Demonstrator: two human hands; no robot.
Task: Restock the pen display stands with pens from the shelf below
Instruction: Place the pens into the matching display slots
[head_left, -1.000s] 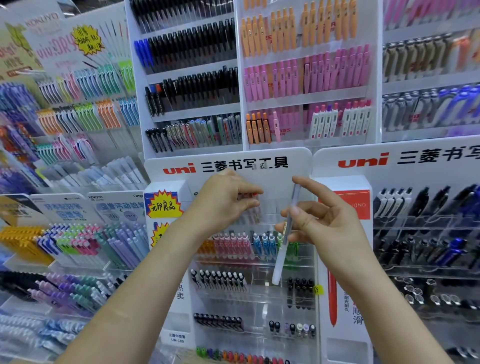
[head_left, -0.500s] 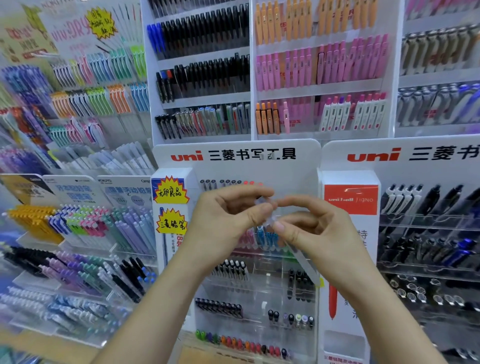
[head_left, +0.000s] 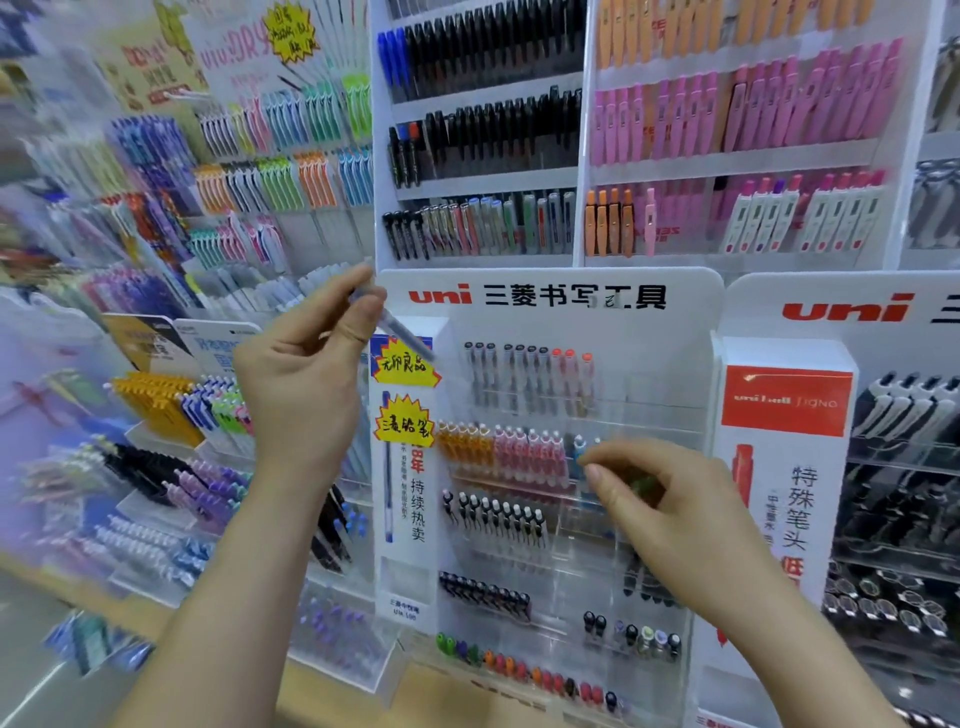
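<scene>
Translucent slim pen (head_left: 401, 331) is pinched in the fingertips of the left hand (head_left: 306, 387), raised beside the white-headed clear acrylic display stand (head_left: 691, 325). The right hand (head_left: 675, 517) curls its fingers round a small green item (head_left: 642, 486) at the stand's second row.

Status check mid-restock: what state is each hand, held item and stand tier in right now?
Left hand: raised, pinches the clear slim item.
Clear slim item: tilted, in the air; pen or sleeve, cannot tell.
Right hand: fingers curled round a green item, mostly hidden, beside the blue pens.
Top tier: pens upright on the left, right part bare.
Orange and pink pens: upright, side by side.
</scene>
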